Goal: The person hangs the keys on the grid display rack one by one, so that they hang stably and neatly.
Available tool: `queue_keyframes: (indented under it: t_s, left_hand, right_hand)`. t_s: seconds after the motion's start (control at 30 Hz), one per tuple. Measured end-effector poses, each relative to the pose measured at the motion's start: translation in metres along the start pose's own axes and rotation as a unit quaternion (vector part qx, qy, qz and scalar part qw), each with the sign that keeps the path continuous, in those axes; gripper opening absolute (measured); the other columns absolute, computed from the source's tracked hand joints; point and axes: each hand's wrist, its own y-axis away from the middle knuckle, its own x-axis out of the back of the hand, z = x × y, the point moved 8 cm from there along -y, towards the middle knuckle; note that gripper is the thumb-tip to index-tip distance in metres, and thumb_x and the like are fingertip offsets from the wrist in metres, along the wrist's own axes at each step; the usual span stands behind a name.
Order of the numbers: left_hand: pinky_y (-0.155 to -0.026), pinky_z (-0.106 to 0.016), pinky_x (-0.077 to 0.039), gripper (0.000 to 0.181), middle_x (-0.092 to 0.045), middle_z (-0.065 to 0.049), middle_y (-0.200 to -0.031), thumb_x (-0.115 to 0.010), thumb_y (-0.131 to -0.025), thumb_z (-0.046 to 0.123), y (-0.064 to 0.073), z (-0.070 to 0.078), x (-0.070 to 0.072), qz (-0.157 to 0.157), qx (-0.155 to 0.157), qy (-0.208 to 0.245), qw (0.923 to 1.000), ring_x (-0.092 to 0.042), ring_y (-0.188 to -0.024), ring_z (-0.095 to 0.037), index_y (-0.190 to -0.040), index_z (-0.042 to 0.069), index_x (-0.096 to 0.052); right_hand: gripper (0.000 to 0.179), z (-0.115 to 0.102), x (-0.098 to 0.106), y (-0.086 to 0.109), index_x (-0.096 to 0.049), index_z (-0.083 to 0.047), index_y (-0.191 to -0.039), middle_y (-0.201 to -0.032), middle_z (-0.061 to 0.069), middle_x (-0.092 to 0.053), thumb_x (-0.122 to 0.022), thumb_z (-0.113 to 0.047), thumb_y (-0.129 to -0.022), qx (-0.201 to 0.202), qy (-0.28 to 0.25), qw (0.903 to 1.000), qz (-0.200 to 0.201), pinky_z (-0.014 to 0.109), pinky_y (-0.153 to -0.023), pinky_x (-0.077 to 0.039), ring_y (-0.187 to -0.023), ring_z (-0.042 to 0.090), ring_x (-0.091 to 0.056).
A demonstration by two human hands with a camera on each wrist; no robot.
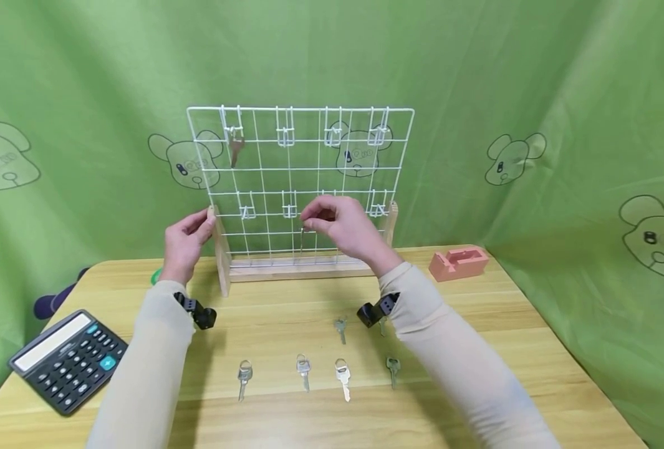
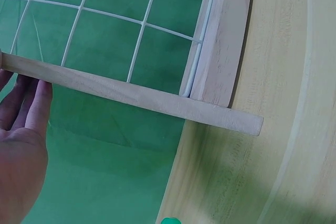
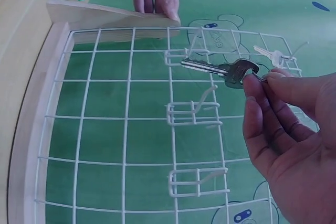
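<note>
My right hand pinches a metal key by its ring, between thumb and index finger. The key hangs down in front of a white wire grid rack, near the lower row of hooks. In the right wrist view its blade points toward the hooks, apart from them as far as I can tell. My left hand grips the top of the rack's left wooden post, thumb on one side and fingers on the other. Another key hangs on the top left hook. Part of the lower row is hidden behind my right hand.
Several loose keys lie on the wooden table, one partly behind the right wrist camera. A black calculator sits at the left, a pink tape dispenser at the right. Green curtain hangs behind the rack.
</note>
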Motion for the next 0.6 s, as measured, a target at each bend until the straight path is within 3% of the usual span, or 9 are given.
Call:
queue_keyframes:
  t_s: [0.6]
  left_hand:
    - [-0.096,-0.023,-0.052,0.046,-0.058,-0.017,-0.134,-0.069,-0.093,0.023,-0.001,-0.003,0.001,0.010,0.002,0.001,0.9999,-0.059,-0.116,-0.023,-0.134,0.005,-0.057]
  right_hand:
    - [0.012,-0.011,0.009,-0.012,-0.069,-0.005,-0.105,-0.098,0.005,-0.068,-0.067,-0.003,-0.093,-0.009,-0.035,0.9990,0.027,0.032,-0.080,-0.058,-0.088,0.019,-0.064]
